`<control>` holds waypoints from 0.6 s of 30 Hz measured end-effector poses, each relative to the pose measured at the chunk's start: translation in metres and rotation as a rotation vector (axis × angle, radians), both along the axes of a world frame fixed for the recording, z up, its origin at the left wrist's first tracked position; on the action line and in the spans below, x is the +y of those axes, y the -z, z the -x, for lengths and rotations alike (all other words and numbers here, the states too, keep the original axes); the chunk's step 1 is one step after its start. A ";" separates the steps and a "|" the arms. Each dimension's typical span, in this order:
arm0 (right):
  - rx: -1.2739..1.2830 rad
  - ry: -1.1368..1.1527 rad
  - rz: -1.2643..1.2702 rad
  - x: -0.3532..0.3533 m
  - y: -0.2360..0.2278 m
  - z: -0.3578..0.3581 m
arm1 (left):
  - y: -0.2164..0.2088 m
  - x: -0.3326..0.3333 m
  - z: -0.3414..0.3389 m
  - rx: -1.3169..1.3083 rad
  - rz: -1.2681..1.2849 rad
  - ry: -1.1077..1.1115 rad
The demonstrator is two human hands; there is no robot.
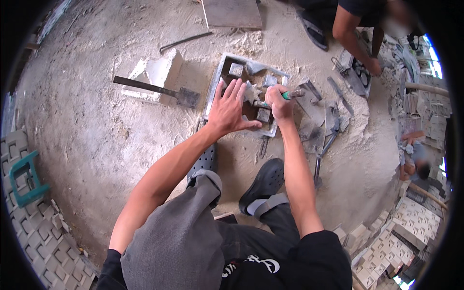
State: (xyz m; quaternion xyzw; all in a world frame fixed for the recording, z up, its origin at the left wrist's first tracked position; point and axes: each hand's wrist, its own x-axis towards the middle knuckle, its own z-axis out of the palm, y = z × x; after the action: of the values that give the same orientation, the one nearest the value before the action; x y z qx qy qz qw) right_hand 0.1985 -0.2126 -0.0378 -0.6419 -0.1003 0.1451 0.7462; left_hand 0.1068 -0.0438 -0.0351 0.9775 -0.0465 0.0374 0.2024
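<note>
A shallow rectangular metal mould (209,99) lies on the ground before me, with several grey blocks (264,114) standing inside it and brown and pale material between them. My left hand (227,108) is spread flat over the mould's left part, fingers apart, palm down. At the mould's right side my right hand (279,102) is closed around a slim green-handled tool (288,95). One end sticks out right of the fist; the other points into the mould, its tip partly hidden.
A flat-bladed bar (150,87) rests across a pale block (166,72) at left, below a thin rod (186,41). Metal tools (333,121) lie at right. A co-worker's arm (355,46) reaches in at upper right. Patterned blocks (403,222) and a green stool (26,179) stand around.
</note>
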 end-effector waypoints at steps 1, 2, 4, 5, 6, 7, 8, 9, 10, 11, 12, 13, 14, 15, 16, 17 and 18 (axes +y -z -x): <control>-0.034 -0.010 0.032 0.006 -0.010 -0.002 | 0.003 0.004 0.004 0.005 -0.006 -0.008; -0.067 -0.019 0.064 0.010 -0.021 -0.004 | 0.006 0.008 0.007 0.011 -0.012 -0.016; -0.082 -0.045 -0.024 0.008 -0.049 -0.004 | 0.005 0.011 0.009 0.005 -0.012 -0.012; -0.157 0.011 -0.068 0.013 -0.054 -0.003 | 0.004 0.013 0.009 0.002 -0.014 -0.013; -0.170 0.075 -0.092 0.009 -0.053 0.000 | 0.002 0.010 0.007 -0.004 -0.009 -0.004; -0.186 0.136 -0.123 0.008 -0.046 0.002 | 0.000 0.011 0.006 -0.004 -0.010 -0.003; -0.136 0.175 -0.010 -0.001 -0.015 0.006 | -0.003 0.002 0.001 -0.015 0.005 0.012; -0.070 0.198 0.088 0.010 -0.003 0.012 | -0.001 0.001 0.002 -0.011 0.007 0.008; -0.019 0.155 0.021 0.006 -0.001 0.007 | 0.001 0.001 0.002 -0.035 0.016 0.008; -0.079 0.122 0.055 -0.002 0.000 0.000 | 0.002 0.000 0.001 -0.060 0.027 0.010; -0.116 0.080 0.076 0.007 -0.007 0.001 | 0.011 0.007 0.007 -0.061 0.023 0.002; -0.158 0.044 0.103 0.012 -0.019 0.001 | 0.013 0.010 0.012 -0.060 0.027 0.000; -0.194 0.018 0.022 0.015 -0.034 0.001 | 0.010 0.013 0.011 -0.066 0.026 -0.009; -0.193 0.034 -0.022 0.015 -0.038 0.003 | 0.010 0.013 0.010 -0.077 0.031 -0.009; -0.190 0.049 -0.068 0.016 -0.041 0.004 | 0.010 0.014 0.010 -0.088 0.030 -0.004; -0.187 0.064 -0.115 0.019 -0.043 0.005 | 0.009 0.015 0.010 -0.080 0.027 -0.012; -0.098 0.077 -0.063 0.016 -0.029 0.007 | 0.007 0.009 0.007 -0.086 0.036 -0.004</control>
State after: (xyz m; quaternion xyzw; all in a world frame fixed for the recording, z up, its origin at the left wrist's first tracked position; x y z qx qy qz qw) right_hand 0.1912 -0.1970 -0.0090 -0.6278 -0.1164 0.0816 0.7653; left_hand 0.0997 -0.0346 -0.0425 0.9712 -0.0525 0.0809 0.2178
